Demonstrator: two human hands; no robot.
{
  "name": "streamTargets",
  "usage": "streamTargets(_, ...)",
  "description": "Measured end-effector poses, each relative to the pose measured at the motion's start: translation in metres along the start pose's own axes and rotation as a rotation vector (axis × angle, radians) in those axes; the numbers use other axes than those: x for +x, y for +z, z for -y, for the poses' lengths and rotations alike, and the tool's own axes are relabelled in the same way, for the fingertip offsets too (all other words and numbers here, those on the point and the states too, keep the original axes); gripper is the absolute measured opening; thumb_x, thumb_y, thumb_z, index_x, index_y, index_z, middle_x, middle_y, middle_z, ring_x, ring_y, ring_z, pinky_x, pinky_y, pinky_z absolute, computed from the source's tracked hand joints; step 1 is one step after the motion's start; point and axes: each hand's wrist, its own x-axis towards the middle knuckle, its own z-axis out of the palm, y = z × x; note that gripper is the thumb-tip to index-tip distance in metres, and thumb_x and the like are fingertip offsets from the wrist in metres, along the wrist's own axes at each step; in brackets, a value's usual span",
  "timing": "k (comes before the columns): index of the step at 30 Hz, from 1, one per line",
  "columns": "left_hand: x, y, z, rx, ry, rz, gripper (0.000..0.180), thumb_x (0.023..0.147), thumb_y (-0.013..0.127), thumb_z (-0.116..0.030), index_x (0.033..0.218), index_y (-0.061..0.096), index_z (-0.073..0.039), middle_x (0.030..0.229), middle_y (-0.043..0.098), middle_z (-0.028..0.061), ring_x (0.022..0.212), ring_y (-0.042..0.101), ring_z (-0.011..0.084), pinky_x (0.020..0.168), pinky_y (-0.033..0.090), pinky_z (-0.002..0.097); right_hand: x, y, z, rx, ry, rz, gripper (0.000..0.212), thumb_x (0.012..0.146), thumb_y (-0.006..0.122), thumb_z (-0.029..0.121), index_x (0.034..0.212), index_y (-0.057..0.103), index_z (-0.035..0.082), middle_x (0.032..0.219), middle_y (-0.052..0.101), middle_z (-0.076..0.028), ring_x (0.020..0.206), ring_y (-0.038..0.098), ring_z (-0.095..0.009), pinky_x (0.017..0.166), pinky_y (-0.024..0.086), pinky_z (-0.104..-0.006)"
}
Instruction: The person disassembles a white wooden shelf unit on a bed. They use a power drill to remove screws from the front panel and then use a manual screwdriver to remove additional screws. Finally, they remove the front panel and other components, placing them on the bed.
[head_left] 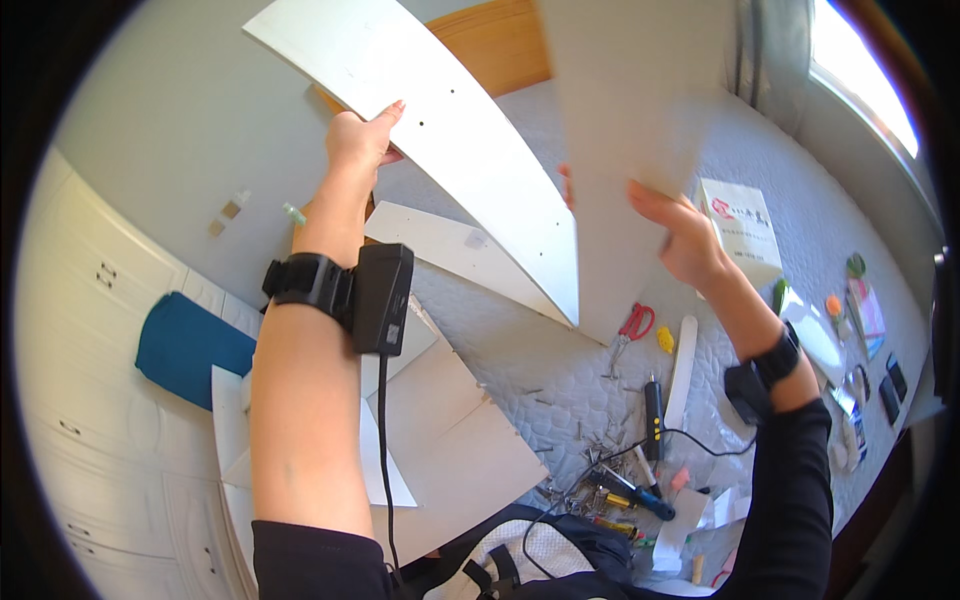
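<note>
My left hand (pixel 362 142) grips the long edge of a white furniture panel (pixel 475 150) that has several small dark holes, thumb on its face. The panel is held up at a slant, its lower corner reaching toward the quilted bed surface. In my right hand (pixel 682 238) is a second long white panel (pixel 640 110), smeared by motion and standing nearly upright. Thumb and fingers lie on opposite edges of it. The lower ends of both panels come close together; whether they touch I cannot tell. Beneath them lies another white board (pixel 455 245).
Red-handled scissors (pixel 632 325), a black screwdriver-like tool (pixel 654 415) and several scattered screws (pixel 600 440) lie on the quilted bed (pixel 480 330). A white box (pixel 740 225) stands at right. Large boards (pixel 455 450) lie at lower left, near a blue cushion-like object (pixel 195 350) and white cabinets (pixel 90 400).
</note>
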Motion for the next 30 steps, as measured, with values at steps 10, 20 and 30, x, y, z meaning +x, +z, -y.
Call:
streamTargets(10, 0.021, -0.078, 0.140, -0.222, -0.233, -0.184, 0.045, 0.081, 0.074, -0.016, 0.112, 0.056, 0.011, 0.108, 0.061, 0.0210, 0.092, 0.065, 0.0300, 0.070, 0.060, 0.0428, -0.018, -0.035, 0.009, -0.045, 0.058, 0.109, 0.083, 0.081, 0.048, 0.069, 0.124, 0.049, -0.002, 0.108, 0.053, -0.013, 0.105, 0.051, -0.023, 0.098, 0.036, -0.0423)
streamTargets(20, 0.057, -0.110, 0.266, -0.190, -0.439, -0.219, 0.040, 0.081, 0.073, -0.015, 0.110, 0.058, 0.008, 0.108, 0.063, 0.0175, 0.089, 0.066, 0.0277, 0.073, 0.060, 0.0372, -0.016, -0.030, 0.013, -0.049, 0.112, 0.077, 0.080, 0.080, 0.047, 0.076, 0.120, 0.048, 0.006, 0.103, 0.043, -0.005, 0.100, 0.044, -0.017, 0.095, 0.035, -0.0419)
streamTargets(30, 0.037, -0.057, 0.414, -0.376, -0.557, 0.055, 0.039, 0.081, 0.072, -0.025, 0.111, 0.060, -0.003, 0.107, 0.060, 0.0067, 0.093, 0.057, 0.0170, 0.083, 0.044, 0.0292, -0.019, -0.047, 0.013, 0.008, 0.129, 0.043, 0.055, 0.085, 0.055, 0.057, 0.113, 0.049, 0.010, 0.099, 0.037, -0.004, 0.099, 0.036, -0.016, 0.094, 0.031, -0.0394)
